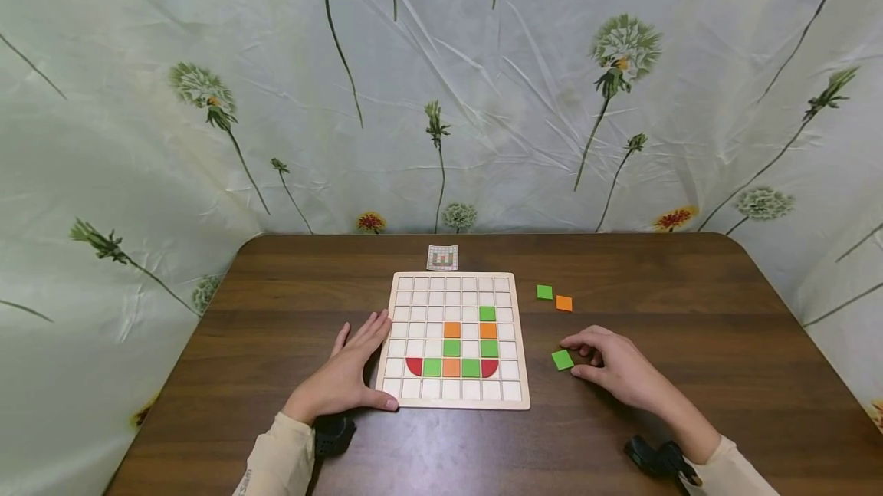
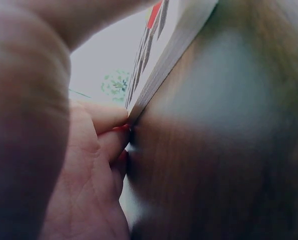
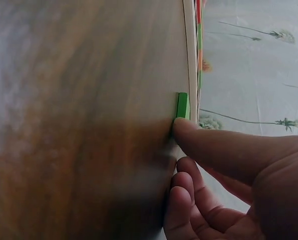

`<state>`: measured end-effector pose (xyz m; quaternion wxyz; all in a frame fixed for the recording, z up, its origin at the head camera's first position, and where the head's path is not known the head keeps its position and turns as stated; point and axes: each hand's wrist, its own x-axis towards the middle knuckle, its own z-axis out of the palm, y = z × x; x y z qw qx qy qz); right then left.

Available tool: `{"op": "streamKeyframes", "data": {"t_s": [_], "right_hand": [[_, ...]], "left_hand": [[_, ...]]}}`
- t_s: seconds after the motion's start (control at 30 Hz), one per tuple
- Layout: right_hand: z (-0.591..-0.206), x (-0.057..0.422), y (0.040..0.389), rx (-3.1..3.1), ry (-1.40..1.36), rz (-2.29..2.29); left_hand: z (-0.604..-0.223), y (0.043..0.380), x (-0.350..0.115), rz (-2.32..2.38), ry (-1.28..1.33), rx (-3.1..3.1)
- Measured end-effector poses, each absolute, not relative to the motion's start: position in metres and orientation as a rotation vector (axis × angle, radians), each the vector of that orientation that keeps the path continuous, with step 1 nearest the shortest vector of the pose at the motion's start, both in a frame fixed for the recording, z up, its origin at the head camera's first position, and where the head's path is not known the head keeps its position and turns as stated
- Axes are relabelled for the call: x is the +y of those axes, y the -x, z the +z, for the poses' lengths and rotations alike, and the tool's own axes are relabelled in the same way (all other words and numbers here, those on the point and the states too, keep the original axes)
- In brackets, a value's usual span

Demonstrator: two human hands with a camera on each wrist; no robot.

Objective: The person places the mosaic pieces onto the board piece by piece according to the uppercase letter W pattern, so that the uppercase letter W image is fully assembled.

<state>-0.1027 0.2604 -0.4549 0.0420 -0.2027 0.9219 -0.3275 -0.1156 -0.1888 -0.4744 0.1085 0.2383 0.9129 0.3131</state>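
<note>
A square wooden grid board [image 1: 453,398] lies on the table with green, orange and red pieces in some of its cells. My left hand [image 1: 345,377] rests against the board's left side, fingers stretched along the edge and thumb at the near left corner. In the left wrist view, the fingertips meet the board's edge [image 2: 161,70]. To the right of the board, my right hand [image 1: 614,366] pinches a green square tile [image 1: 562,360] between thumb and index finger, low over the table. The right wrist view shows the thumb against this tile's side [image 3: 182,105]; the index fingertip is hidden there.
Beyond the right hand lie another green tile [image 1: 544,292] and an orange tile [image 1: 564,303]. A small printed pattern card [image 1: 442,257] sits just behind the board. The brown table [image 1: 303,266] ends at a flower-patterned curtain [image 1: 510,136].
</note>
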Motion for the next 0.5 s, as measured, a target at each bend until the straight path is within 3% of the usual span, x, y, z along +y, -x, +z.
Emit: {"op": "streamKeyframes", "data": {"t_s": [0.5], "right_hand": [[-0.4519,0.2567,0.1028,2.835,0.571,-0.948]], "left_hand": [[-0.4751,0.1161,-0.1890,0.907,-0.692,2.681]]}}
